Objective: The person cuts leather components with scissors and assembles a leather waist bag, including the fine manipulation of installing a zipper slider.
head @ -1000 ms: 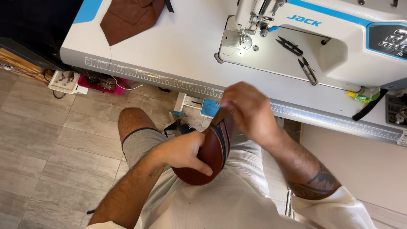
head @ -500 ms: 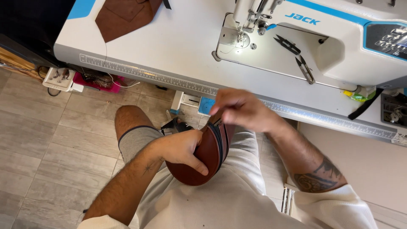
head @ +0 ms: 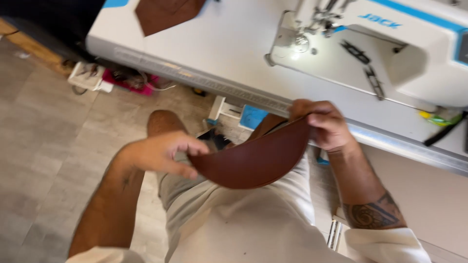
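A curved brown leather piece [head: 253, 158] hangs over my lap, spread wide between both hands. My left hand [head: 163, 153] pinches its left end, fingers curled around the edge. My right hand [head: 324, 124] grips its right end, just in front of the table edge. The leather bows downward in a crescent shape, its smooth side facing the camera. The view is blurred by motion.
A white sewing machine [head: 390, 44] stands on the white table [head: 219, 53] ahead, with black snips [head: 363, 65] on its bed. Another brown leather piece [head: 165, 13] lies at the table's far left. A power strip [head: 87, 75] and cables sit on the tiled floor.
The leather piece was folded and held close between both hands; now my hands have drawn apart and it is spread open. The camera has shifted left.
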